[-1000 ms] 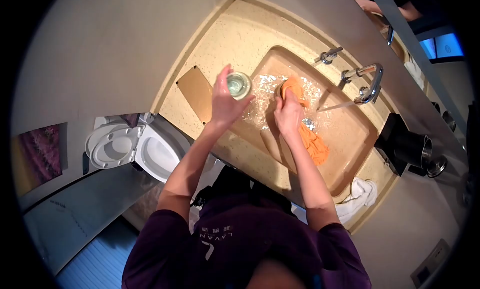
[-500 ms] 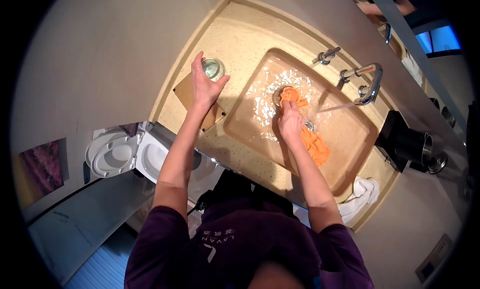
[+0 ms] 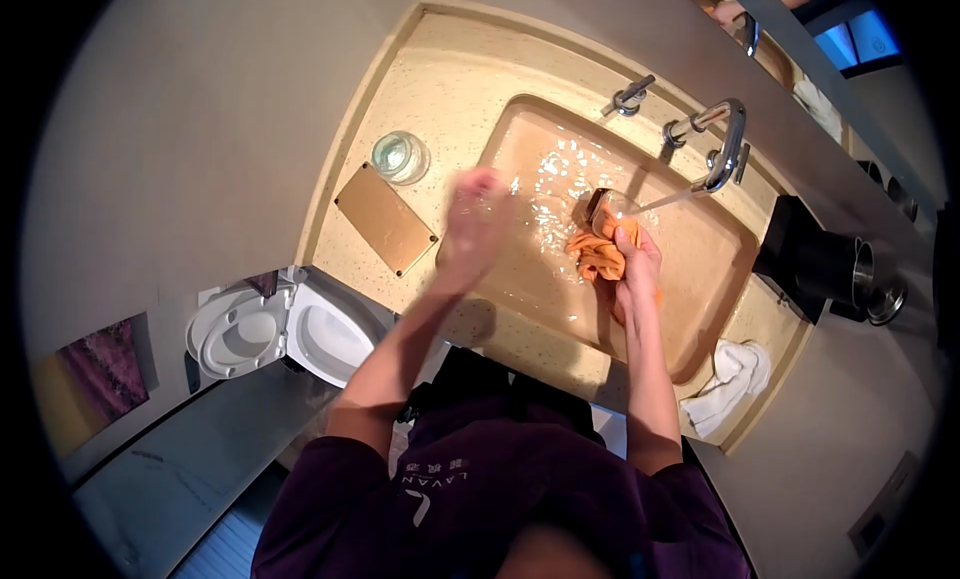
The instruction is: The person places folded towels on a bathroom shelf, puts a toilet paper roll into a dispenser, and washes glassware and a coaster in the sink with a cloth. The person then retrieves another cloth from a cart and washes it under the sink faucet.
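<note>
Hands apart. Right hand [image 3: 640,264], centre-right of frame over the sink [image 3: 700,289], is clamped on an orange cloth [image 3: 600,257], fingers bent round it, thumb on top. Cloth is bunched, hangs toward frame left, and sits right against a glass [image 3: 618,207], which lies tilted, dark end toward upper left. Can't tell if cloth is inside the glass or just behind it. More orange shows by the right wrist; can't tell if same piece.

Left hand [image 3: 475,224] is near frame centre, over the sink's left edge. Badly blurred; can't tell if fingers are spread or curled.

Spout [image 3: 735,144] at upper right is running, stream angled down-left toward the glass. Handle [image 3: 630,101] sits up-left of it. Water in the sink, surface rippled and glinting.

Jar [image 3: 400,159], clear, stands on the counter [image 3: 450,74] at upper left, just beside the top end of a tan plate [image 3: 385,219]. Plate lies flat, dark dots at its corners. White towel [image 3: 728,384] is crumpled on the counter at lower right. Black holder [image 3: 785,244] at far right. Toilet [image 3: 335,334] at left, lid up.
</note>
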`<state>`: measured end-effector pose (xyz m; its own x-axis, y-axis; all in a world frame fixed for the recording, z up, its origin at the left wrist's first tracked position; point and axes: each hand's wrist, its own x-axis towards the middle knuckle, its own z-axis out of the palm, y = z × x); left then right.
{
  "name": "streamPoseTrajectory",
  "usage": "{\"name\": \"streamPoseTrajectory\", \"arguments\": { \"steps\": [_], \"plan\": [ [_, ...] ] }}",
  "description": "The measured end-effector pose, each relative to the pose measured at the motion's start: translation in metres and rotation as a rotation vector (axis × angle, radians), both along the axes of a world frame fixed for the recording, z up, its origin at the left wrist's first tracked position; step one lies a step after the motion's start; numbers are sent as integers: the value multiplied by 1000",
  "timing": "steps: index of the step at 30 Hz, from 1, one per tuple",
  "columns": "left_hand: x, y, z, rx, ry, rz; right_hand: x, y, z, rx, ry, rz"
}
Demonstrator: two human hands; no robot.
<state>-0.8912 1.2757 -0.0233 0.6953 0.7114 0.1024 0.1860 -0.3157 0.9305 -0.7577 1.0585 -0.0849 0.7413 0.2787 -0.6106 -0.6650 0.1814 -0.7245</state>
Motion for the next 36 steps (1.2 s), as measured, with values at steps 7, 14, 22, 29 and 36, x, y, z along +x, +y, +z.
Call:
{"name": "streamPoseTrajectory", "arguments": {
  "steps": [7, 14, 22, 29, 36],
  "plan": [
    [105, -104, -71, -1033, 127, -180, 1, -14, 33, 98, 116, 71],
    [145, -89, -98, -1503, 79, -307, 37, -48, 60, 292, 290, 215],
    [154, -88, -89, -1010, 187, -572, 56, -39, -2, 589, 576, -97],
    [149, -74, -80, -1339, 183, -407, 28, -12, -4, -24, -341, 667],
    [145, -95, -63, -631, 92, -539, 42, -29, 7, 384, 234, 128]
  ]
}}
